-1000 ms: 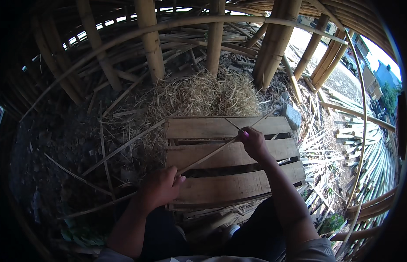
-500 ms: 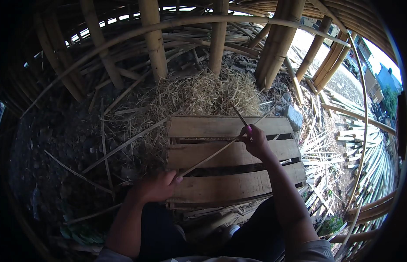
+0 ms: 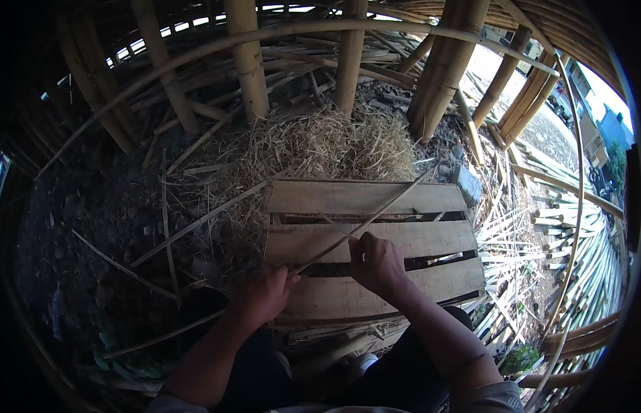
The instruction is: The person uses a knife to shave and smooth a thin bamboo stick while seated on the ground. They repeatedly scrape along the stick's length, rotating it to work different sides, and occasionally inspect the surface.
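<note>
Two bare hands with one slender bamboo strip, over a slatted wooden bench

Left hand: we list it at the left edge of the bench, its forearm slanting in from the near left. The fingers are folded closed around the strip, the thumb laid along it toward the right.

Right hand: set farther right and slightly farther out, above the gap between the middle and near slats; forearm from the near right, wrist bent, back of the hand up. The fingers are curled in tightly, the knuckles close against the strip; we cannot tell what, if anything, they enclose.

Bamboo strip: one, thin and pale. From the left fist it runs diagonally to the far right, passing the right hand on its far-left side and ending just past the far edge of the bench.

Slatted bench: three broad slats, open gaps between.

Surroundings: a heap of pale shavings beyond the bench; a grey block by its far right corner; a stack of bamboo poles well to the right.
</note>
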Available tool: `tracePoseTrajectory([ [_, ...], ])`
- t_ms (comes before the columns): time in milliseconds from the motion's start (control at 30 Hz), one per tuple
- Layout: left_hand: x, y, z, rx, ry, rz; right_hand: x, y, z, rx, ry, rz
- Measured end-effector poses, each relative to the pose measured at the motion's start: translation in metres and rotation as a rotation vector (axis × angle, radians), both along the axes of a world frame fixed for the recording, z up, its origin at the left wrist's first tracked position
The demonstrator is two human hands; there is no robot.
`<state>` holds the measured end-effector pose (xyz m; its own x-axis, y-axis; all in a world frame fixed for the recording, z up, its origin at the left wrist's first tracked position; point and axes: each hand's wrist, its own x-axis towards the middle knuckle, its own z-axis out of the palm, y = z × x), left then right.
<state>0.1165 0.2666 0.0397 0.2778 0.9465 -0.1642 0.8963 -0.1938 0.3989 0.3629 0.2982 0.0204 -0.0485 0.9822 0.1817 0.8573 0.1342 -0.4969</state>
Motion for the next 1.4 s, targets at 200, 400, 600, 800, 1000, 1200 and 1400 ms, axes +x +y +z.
tracePoseTrajectory([
  [200,0.007,0.007,-0.014,0.038,0.035,-0.043,-0.027,-0.021,-0.009,-0.123,0.117,0.144],
  [400,0.008,0.007,-0.012,-0.017,0.103,-0.055,-0.017,-0.014,-0.019,-0.086,0.089,0.155],
  [600,0.011,0.003,-0.007,-0.018,0.104,-0.022,-0.018,-0.008,-0.013,-0.08,0.036,0.12],
  [800,0.008,0.008,-0.015,0.003,0.082,-0.065,-0.03,-0.014,-0.004,-0.128,-0.079,0.118],
  [1000,0.006,0.005,-0.015,0.033,0.062,-0.046,-0.022,-0.004,-0.01,-0.093,-0.081,0.224],
  [1200,0.008,0.006,-0.014,0.019,0.038,-0.072,-0.011,-0.001,-0.019,0.041,-0.088,0.249],
  [1400,-0.001,0.004,-0.016,0.058,-0.038,-0.074,-0.031,-0.014,-0.019,0.079,-0.139,0.164],
])
